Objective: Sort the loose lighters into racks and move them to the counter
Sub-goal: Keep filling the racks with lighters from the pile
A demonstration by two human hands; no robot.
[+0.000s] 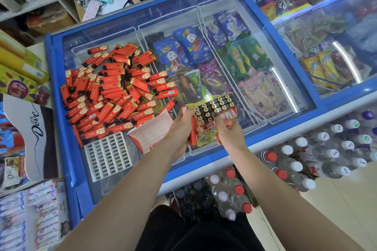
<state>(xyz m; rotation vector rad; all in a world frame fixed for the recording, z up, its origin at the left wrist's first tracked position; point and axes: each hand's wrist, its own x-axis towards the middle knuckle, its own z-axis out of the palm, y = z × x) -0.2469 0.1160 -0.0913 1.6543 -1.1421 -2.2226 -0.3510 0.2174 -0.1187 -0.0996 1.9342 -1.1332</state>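
Lighters (pixel 214 109) could spill from the half-filled rack (pixel 219 115) if it tilts; left grip (pixel 183 126) clasps a lighter (pixel 192 131) beside it, right grip (pixel 226 126) grasps the rack.

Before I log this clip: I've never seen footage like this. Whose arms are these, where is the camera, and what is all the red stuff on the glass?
There is no machine here. A person wears one wide-angle camera on the head, looking down along both bare arms.

They stand at a chest freezer with a sliding glass lid; ice-cream packets show through the glass. On the lid lies a heap of loose red lighters, an empty white rack with rows of slots, and an opened red-and-white carton.

The left hand has a grip on a few red lighters. The right hand holds a partly filled rack: the lighters stand in it with their tops up, and some slots are bare. Bottled drinks are stacked on the floor below.
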